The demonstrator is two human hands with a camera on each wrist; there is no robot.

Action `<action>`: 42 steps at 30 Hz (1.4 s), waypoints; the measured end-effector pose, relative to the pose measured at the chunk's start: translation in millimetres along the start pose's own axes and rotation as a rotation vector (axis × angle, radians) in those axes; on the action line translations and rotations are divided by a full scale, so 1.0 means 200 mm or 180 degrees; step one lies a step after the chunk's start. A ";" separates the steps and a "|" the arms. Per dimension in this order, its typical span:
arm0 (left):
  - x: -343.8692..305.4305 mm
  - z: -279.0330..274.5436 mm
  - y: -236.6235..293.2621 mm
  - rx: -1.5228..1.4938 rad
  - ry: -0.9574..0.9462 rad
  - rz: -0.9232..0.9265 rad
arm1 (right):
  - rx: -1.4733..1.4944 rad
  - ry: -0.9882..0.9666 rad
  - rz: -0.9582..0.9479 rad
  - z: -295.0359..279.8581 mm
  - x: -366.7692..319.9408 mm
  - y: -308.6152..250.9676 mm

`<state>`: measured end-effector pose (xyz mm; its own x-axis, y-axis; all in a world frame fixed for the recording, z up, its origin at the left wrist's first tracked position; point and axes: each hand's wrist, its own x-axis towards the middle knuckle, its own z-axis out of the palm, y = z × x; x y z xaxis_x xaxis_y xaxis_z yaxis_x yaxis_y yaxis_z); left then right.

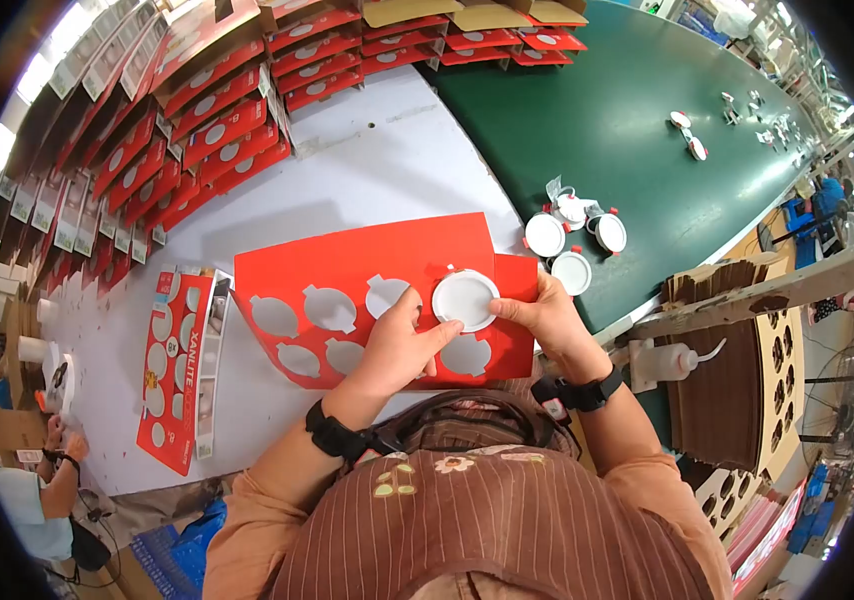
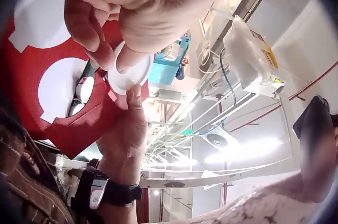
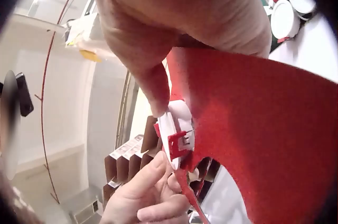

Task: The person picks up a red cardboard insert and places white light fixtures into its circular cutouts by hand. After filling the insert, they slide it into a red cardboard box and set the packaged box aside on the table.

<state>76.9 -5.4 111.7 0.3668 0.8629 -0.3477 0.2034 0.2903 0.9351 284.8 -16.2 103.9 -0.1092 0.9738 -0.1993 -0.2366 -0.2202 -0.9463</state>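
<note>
A red cardboard sheet with two rows of round cut-outs is held over the white table. A round white lamp sits at its upper right cut-out; in the right wrist view the lamp stands tilted at the hole's edge, a red clip on its side. The left hand grips the sheet's lower edge, its thumb on the lamp's lower rim. The right hand holds the sheet's right end, thumb pressing the lamp's right rim; its other fingers are largely hidden behind the cardboard.
Several white lamps lie on the green surface at the right. A printed red box stands left of the sheet. Stacked red boxes line the back left. Another person's hands show at far left.
</note>
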 end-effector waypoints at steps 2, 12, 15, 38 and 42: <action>-0.03 0.01 -0.01 -0.0039 -0.0053 -0.0022 | -0.0105 0.0205 0.0033 0.02 -0.02 0.01; 0.05 -0.01 -0.09 0.0241 0.0323 0.0182 | -0.2177 0.0635 -0.1274 0.06 -0.10 0.06; 0.07 -0.04 0.01 0.0209 0.0062 -0.0396 | -0.1466 0.0597 -0.0908 0.04 -0.08 0.07; 0.50 -0.12 -0.19 0.1228 0.1076 -0.0445 | -0.3488 0.2218 0.0185 -0.71 0.08 0.32; 0.48 -0.14 -0.30 0.2108 0.1243 0.0901 | -0.1934 0.2140 0.0110 -0.76 0.10 0.36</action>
<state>73.5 71.5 24.8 0.1670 0.9842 0.0588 0.6893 -0.1592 0.7068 412.4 -3.4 -7.2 0.5251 0.8366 -0.1562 0.3275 -0.3681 -0.8702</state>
